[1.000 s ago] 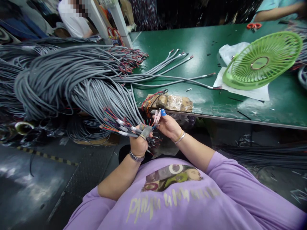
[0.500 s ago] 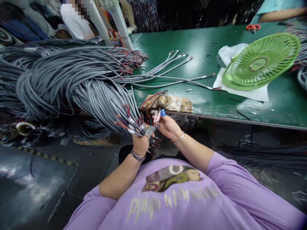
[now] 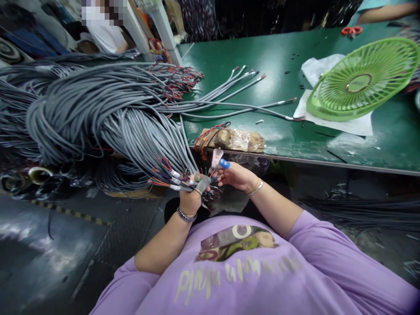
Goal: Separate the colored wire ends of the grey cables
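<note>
Grey cables (image 3: 138,135) hang off the bench in a thick bundle, and their stripped ends with coloured wires reach my hands. My left hand (image 3: 192,197) is closed around several cable ends (image 3: 175,181); grey tape or cloth covers its thumb. Close to its right, my right hand (image 3: 236,176) has its fingers bent together beside the thin wires (image 3: 214,177). Blue wrapping covers one of its fingertips. A blurred pinkish-white piece (image 3: 217,156) sits at that hand's fingers, and I cannot tell its kind. Whether the right fingers pinch a wire is too small to see.
A wooden block with clear tape (image 3: 241,140) lies at the front edge of the green bench (image 3: 275,65). A green fan (image 3: 361,83) rests on white paper (image 3: 357,122), with red-handled scissors (image 3: 351,31) behind. Other people's arms show at the back.
My right hand has moved slightly right and down, away from the left hand, with the pinkish piece turning. The left hand has shifted a little left, still around the cables.
</note>
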The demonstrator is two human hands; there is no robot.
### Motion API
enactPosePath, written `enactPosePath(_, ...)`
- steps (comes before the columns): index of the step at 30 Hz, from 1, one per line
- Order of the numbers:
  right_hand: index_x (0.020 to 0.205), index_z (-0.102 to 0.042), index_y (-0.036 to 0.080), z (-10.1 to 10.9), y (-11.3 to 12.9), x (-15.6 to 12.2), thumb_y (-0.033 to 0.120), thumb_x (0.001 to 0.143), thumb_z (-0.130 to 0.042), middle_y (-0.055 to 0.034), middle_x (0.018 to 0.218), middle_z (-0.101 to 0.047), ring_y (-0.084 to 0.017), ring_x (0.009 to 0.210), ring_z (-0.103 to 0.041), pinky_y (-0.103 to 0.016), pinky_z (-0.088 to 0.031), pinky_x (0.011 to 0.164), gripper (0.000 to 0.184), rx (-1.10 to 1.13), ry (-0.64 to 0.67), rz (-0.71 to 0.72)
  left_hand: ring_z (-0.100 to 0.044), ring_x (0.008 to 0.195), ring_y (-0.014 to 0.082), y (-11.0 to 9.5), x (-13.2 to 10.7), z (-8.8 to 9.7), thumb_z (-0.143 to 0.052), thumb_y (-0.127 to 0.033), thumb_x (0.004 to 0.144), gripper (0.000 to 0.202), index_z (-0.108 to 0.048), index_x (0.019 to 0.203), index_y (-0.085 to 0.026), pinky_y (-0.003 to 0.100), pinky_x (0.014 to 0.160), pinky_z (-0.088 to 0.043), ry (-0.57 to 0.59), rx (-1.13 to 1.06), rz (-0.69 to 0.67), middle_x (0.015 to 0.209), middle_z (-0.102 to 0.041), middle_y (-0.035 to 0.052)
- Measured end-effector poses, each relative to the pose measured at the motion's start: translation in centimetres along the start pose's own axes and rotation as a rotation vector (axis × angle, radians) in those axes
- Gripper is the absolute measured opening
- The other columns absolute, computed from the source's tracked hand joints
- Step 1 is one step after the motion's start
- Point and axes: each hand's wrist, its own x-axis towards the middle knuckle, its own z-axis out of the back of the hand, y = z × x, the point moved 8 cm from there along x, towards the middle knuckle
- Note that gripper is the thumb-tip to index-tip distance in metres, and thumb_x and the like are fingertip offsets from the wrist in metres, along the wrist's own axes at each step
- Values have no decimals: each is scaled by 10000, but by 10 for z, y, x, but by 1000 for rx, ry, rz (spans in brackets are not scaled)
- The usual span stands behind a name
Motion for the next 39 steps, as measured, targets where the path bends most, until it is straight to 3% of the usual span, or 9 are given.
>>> enactPosePath(5,708,-631,145,-1,11,-9,382,611,-842,25,633,-566,-76,570,-498,-211,-448,562,332,-222,-23,95,-592,537,145,2,-2,-3,-713,-371,778,250,-674,610,-190,276,559,-483,112,83,12,554,-644,13)
enactPosePath(9,663,-611,145,-2,18,-9,400,621,-819,40,588,-545,-70,558,-452,-207,-382,556,332,-342,-61,208,-602,558,147,1,-1,-7,-711,-352,772,199,-692,662,-186,273,575,-497,199,154,17,586,-660,14)
enactPosePath(14,711,-621,147,-11,13,-5,459,631,-810,11,677,-617,-114,648,-524,-261,-447,658,373,-453,-31,284,-622,627,165,-1,3,-15,-789,-348,676,200,-678,643,-185,294,659,-525,308,266,-10,653,-683,21)
enactPosePath(20,758,-639,160,-8,13,-9,487,724,-747,-7,733,-629,-140,705,-557,-282,-466,696,346,-532,-106,377,-592,568,148,-3,3,-17,-787,-346,682,207,-674,615,-187,282,613,-513,281,214,28,578,-655,2)
enactPosePath(26,811,-618,157,-1,8,-18,497,652,-797,17,711,-587,-94,610,-519,-245,-461,589,416,-348,-116,219,-600,550,131,5,-2,-4,-734,-344,759,230,-678,623,-166,262,583,-493,70,19,100,572,-655,13)
enactPosePath(28,785,-604,159,-3,9,-18,486,628,-812,28,687,-572,-84,582,-496,-235,-445,561,418,-319,-131,254,-607,555,134,5,-1,-5,-745,-347,753,219,-689,644,-166,261,579,-494,77,0,109,576,-660,14)
enactPosePath(34,708,-572,165,-19,8,-9,501,640,-795,33,617,-562,-85,537,-459,-227,-368,512,409,-385,-125,336,-607,560,143,1,1,-13,-823,-350,655,218,-714,668,-162,280,583,-512,281,20,150,653,-705,28)
enactPosePath(39,739,-579,162,-16,5,-9,529,669,-768,45,589,-531,-77,510,-412,-228,-329,495,419,-399,-189,336,-593,553,135,11,-2,-2,-757,-355,741,232,-685,618,-171,273,584,-493,147,-36,140,582,-658,10)
